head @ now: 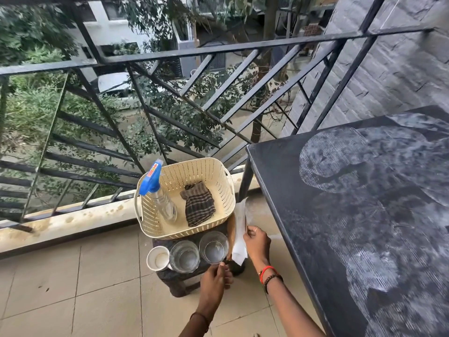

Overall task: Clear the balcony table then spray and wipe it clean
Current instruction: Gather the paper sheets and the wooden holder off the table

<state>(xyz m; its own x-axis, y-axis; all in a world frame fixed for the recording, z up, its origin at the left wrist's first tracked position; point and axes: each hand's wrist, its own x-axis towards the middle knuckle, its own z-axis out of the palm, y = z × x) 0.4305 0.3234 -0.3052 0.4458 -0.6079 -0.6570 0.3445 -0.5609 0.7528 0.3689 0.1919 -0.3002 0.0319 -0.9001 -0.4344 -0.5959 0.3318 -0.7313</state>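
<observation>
The black balcony table (pixel 286 181) fills the right side, its top bare and smeared with grey dust. Left of it a low dark stool (pixel 177 280) carries a cream perforated basket (pixel 226 190). Inside the basket a clear spray bottle (pixel 160 198) with a blue trigger leans, beside a checked brown cloth (pixel 199 205). In front of the basket stand a white paper cup (pixel 158 258) and two clear glasses (pixel 184 256) (pixel 213 247). My left hand (pixel 215 280) grips the right glass at its base. My right hand (pixel 256 244) holds a white paper (pixel 239 229) against a brown board at the stool's right edge.
A black metal railing (pixel 145 132) runs behind the stool, over a stained concrete kerb (pixel 73 220). A grey stone wall (pixel 388 69) rises behind the table. Beige floor tiles (pixel 85 288) spread to the left and front of the stool.
</observation>
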